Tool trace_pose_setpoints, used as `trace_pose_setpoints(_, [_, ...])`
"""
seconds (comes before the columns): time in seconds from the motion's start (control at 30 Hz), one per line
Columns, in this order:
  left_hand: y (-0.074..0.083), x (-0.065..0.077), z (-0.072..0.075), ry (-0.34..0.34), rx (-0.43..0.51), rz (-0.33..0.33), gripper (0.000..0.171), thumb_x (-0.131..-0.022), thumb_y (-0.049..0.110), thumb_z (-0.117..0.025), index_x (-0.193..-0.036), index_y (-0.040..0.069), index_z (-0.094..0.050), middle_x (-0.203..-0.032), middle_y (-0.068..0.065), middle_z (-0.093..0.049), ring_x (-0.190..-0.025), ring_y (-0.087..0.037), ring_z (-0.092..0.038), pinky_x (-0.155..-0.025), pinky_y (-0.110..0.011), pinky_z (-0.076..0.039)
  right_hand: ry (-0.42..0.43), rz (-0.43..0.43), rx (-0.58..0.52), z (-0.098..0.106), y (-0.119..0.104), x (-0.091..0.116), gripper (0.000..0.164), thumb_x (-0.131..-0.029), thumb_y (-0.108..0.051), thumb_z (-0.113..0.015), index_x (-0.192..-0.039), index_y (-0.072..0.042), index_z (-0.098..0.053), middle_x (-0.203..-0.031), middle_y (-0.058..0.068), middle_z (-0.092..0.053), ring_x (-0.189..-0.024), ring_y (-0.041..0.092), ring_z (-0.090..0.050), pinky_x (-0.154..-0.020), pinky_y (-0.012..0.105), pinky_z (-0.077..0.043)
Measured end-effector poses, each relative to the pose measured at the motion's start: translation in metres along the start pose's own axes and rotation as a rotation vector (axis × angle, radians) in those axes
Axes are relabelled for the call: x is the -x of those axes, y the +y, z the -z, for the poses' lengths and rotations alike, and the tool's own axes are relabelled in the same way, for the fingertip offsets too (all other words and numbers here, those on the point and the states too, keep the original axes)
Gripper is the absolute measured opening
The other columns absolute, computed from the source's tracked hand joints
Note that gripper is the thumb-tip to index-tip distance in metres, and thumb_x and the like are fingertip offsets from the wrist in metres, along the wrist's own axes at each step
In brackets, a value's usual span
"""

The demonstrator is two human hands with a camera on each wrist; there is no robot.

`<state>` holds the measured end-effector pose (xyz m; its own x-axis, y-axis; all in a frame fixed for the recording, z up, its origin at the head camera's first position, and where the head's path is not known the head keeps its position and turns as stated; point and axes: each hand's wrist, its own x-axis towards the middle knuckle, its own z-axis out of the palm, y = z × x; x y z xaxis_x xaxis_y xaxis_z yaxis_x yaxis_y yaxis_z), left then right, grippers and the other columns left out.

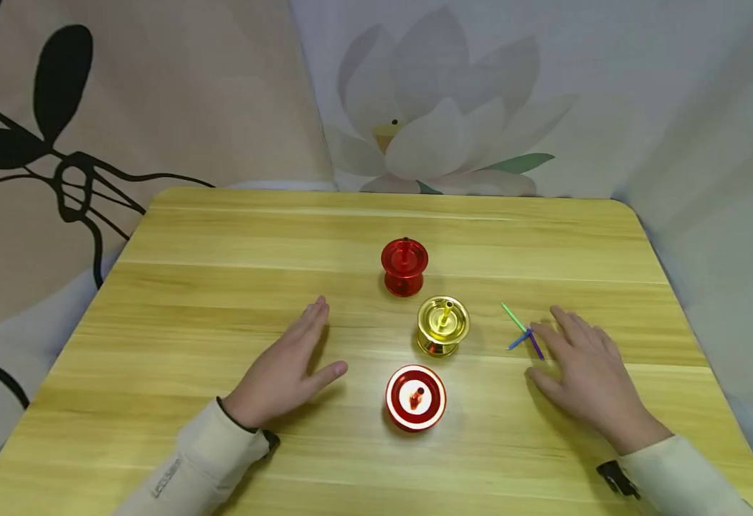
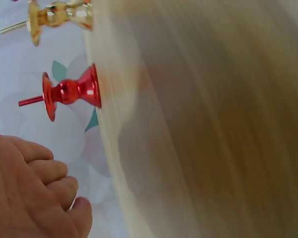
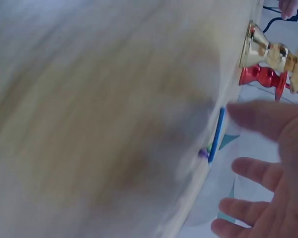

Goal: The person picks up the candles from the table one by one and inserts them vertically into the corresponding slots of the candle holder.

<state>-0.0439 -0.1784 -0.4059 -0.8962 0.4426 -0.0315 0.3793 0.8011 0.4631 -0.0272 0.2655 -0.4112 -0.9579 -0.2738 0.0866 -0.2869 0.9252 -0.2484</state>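
Three small metal candle holders with a centre spike stand upright in a loose column: a red one [image 1: 404,269] at the back, a gold one [image 1: 443,326] in the middle, and a glossy red one [image 1: 416,398] with bright glare in front. My left hand [image 1: 289,365] holds nothing, thumb spread, left of the holders. To their right lie thin green [image 1: 513,316], blue [image 1: 518,340] and purple [image 1: 536,345] sticks, crossing one another. My right hand [image 1: 586,373] hovers with spread, slightly bent fingers just right of the sticks; in the right wrist view its thumb is close to the blue stick [image 3: 216,136].
The wooden table [image 1: 254,244] has rounded far corners. Behind it hangs a pale cloth [image 1: 234,93] with a printed flower and dark leaves, and a plain light cloth [image 1: 725,179] hangs on the right.
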Motion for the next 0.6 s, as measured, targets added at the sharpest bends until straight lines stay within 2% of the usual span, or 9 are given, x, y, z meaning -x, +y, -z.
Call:
trace_pose_setpoints(0.13, [0.003,-0.003,0.0,-0.038,0.173,0.028,0.087,-0.101,0.046,-0.057,-0.161,0.006,-0.009,-0.168,-0.007,-0.006,-0.153,-0.024,-0.01,-0.12,-0.049,-0.023,0.056,0.034,0.014,-0.004,-0.004,-0.005,0.051,-0.082,-0.024,-0.079,-0.129,-0.009,-0.064,-0.146,0.027,-0.044,-0.129,0.051,-0.041,-0.099,0.072,-0.031])
trace_pose_setpoints(0.33, [0.002,-0.01,-0.003,-0.024,0.297,0.046,0.083,-0.103,0.042,-0.056,-0.162,0.011,-0.007,-0.168,-0.005,-0.006,-0.153,-0.021,-0.011,-0.121,-0.048,-0.02,0.114,0.095,0.031,-0.01,-0.007,-0.016,0.037,-0.08,-0.008,-0.075,-0.116,-0.013,-0.072,-0.14,0.025,-0.051,-0.124,0.05,-0.048,-0.094,0.072,-0.036])
trace_pose_setpoints(0.47, [0.003,-0.017,-0.007,0.007,0.351,0.063,0.086,-0.1,0.041,-0.061,-0.163,0.014,-0.009,-0.167,-0.002,-0.01,-0.152,-0.021,-0.016,-0.121,-0.046,-0.02,0.087,0.112,0.051,-0.013,-0.007,-0.021,0.033,-0.081,-0.001,-0.069,-0.111,-0.014,-0.074,-0.141,0.024,-0.051,-0.126,0.047,-0.048,-0.094,0.071,-0.037])
trace_pose_setpoints(0.6, [0.006,-0.026,-0.01,0.05,0.403,0.082,0.086,-0.098,0.032,-0.066,-0.163,0.018,-0.01,-0.166,-0.001,-0.015,-0.15,-0.023,-0.021,-0.12,-0.047,-0.023,0.055,0.116,0.064,-0.013,-0.008,-0.026,0.027,-0.084,-0.002,-0.07,-0.108,-0.014,-0.075,-0.14,0.024,-0.052,-0.127,0.046,-0.048,-0.091,0.068,-0.039])
